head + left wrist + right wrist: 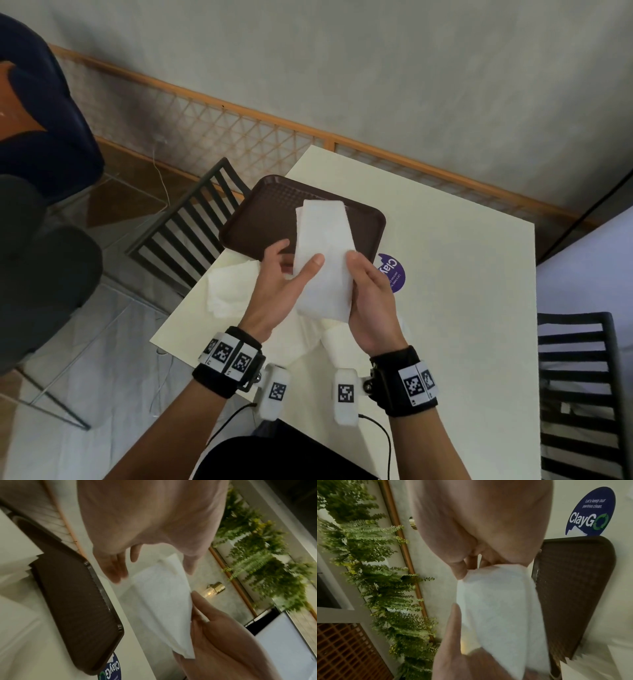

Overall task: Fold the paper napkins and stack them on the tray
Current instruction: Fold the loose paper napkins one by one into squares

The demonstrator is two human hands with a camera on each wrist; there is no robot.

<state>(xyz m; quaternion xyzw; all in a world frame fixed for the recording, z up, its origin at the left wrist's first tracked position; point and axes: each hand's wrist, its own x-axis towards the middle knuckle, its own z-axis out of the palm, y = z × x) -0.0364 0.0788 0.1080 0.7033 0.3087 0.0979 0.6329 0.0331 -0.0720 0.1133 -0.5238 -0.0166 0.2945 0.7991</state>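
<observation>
So the napkin (323,253) is up in the air between both hands, folded into a long strip and hanging over the near edge of the brown tray (253,219), not on it yet. The left hand (284,287) has its thumb on top and fingers (282,248) curled under the left edge, and the right hand (371,301) pinches the right edge with the thumb on top.

Biggest risk, probably: the paper is thin and floppy, and the far end has nothing holding it. If either pinch slips, the fold likely springs open or skews and the edges won't line up. Pulling the hands apart too hard could tear it.

There's also a loose pile of unfolded napkins (227,289) on the bench (445,274) just under the left wrist. A careless sweep could drag those off the edge. The tray overhangs the bench corner too, so a bump might tip it.
</observation>
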